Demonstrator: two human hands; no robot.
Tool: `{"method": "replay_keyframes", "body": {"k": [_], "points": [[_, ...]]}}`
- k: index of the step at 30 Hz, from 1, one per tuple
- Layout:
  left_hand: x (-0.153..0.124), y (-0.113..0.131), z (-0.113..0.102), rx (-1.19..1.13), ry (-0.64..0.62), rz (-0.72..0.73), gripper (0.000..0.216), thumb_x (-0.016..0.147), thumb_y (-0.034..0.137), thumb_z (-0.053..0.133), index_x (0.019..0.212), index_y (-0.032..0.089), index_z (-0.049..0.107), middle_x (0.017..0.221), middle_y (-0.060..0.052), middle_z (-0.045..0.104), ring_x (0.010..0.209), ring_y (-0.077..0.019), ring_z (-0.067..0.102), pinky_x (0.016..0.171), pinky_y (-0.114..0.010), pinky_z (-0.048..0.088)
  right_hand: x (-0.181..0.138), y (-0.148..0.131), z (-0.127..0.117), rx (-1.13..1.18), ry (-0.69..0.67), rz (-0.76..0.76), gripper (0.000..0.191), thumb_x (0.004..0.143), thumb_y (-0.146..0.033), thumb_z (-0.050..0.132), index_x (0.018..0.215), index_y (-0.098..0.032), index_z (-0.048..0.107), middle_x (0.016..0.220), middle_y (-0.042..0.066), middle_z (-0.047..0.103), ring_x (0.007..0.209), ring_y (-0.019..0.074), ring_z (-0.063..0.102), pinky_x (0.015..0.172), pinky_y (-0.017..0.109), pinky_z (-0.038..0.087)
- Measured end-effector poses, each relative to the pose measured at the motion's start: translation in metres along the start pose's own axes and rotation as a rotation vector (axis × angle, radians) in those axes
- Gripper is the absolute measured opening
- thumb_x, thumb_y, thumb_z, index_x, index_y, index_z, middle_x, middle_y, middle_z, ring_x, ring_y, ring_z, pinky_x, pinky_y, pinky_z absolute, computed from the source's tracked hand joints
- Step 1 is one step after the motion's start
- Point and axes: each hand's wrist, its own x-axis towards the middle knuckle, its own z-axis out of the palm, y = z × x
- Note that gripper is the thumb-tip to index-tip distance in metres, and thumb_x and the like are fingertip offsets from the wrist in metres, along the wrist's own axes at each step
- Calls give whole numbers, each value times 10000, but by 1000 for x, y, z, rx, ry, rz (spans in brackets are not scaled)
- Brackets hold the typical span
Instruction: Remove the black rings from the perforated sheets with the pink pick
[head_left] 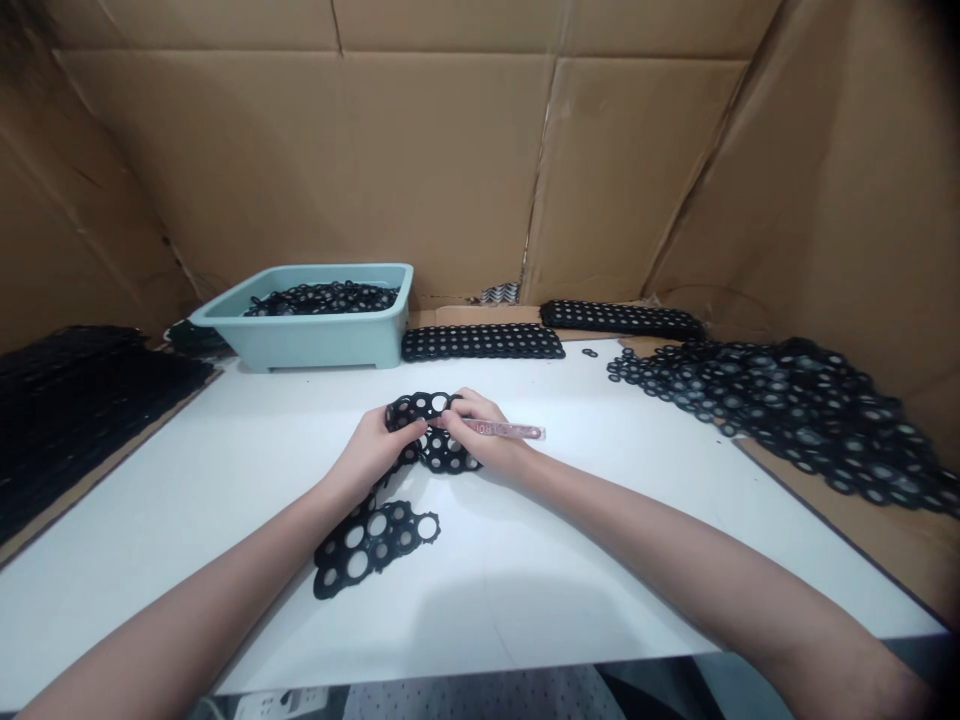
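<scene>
My left hand (373,447) pinches a black perforated rubber strip (371,543) with round holes. The strip runs from between my hands down across the white table, and its lower end lies flat and partly twisted. My right hand (476,430) grips a slim pink pen-like stick (506,430) with printed lettering. The stick's tip is hidden behind my fingers, at the strip's upper part. My two hands nearly touch over the strip.
A pale teal plastic tub (330,347) holding black holed strips stands at the back. Neat black strips (482,342) lie beside it, with another (621,318) further back. A loose black pile (780,420) sits on the right, a dark stack (82,420) on the left. Cardboard walls (450,150) surround the table (540,590).
</scene>
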Motion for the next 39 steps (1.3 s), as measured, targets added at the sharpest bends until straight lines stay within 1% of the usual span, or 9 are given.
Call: {"method": "replay_keyframes", "body": {"k": [5,10,16,22,27,31,35,39], "points": [[0,0,0,37,15,20,298,683,365,548,868,143,624,873,-63,673,776,-216,601,655,-301,454,0,-1,0,-13,-4,-13,290,839,-301,375,619,-181,519,770,5,445,744,131,452,670,266,346],[0,0,0,26,3,43,299,691,358,542,893,150,614,896,-58,667,807,-216,596,679,-305,451,1,0,0,-31,-8,-33,291,844,-305,380,632,-182,538,770,4,450,736,127,454,668,266,342],[1,-1,0,36,0,37,324,695,363,539,923,142,606,888,-68,666,810,-220,596,690,-315,451,0,-1,0,-41,-10,-17,303,842,-309,383,611,-176,527,765,4,445,711,123,452,659,265,340],[0,-1,0,25,-11,49,329,698,382,533,917,148,608,893,-70,663,823,-226,593,692,-315,450,-1,-3,-1,-35,-13,-9,315,846,-329,371,607,-178,510,769,4,444,713,126,455,654,267,344],[-1,1,1,41,-3,32,317,694,375,527,896,146,612,872,-71,667,808,-229,595,683,-316,452,0,-2,0,-38,-5,-11,321,841,-335,382,589,-177,502,756,2,439,700,124,455,650,268,346],[0,0,1,59,0,45,321,698,371,521,911,146,608,884,-67,667,795,-221,595,676,-309,448,0,0,1,-41,-8,-9,309,841,-329,383,610,-179,524,769,3,447,707,124,457,654,267,345],[1,-3,0,101,4,79,323,708,369,508,934,153,591,921,-63,654,824,-219,584,703,-312,437,0,0,1,-35,-5,-6,314,842,-331,381,601,-178,511,771,2,448,701,121,457,656,266,346],[1,-6,0,180,17,111,292,719,359,491,915,156,566,932,-62,634,862,-217,566,752,-323,415,0,0,2,-28,1,5,319,839,-338,379,589,-176,494,771,4,448,703,122,455,664,268,349]]}}
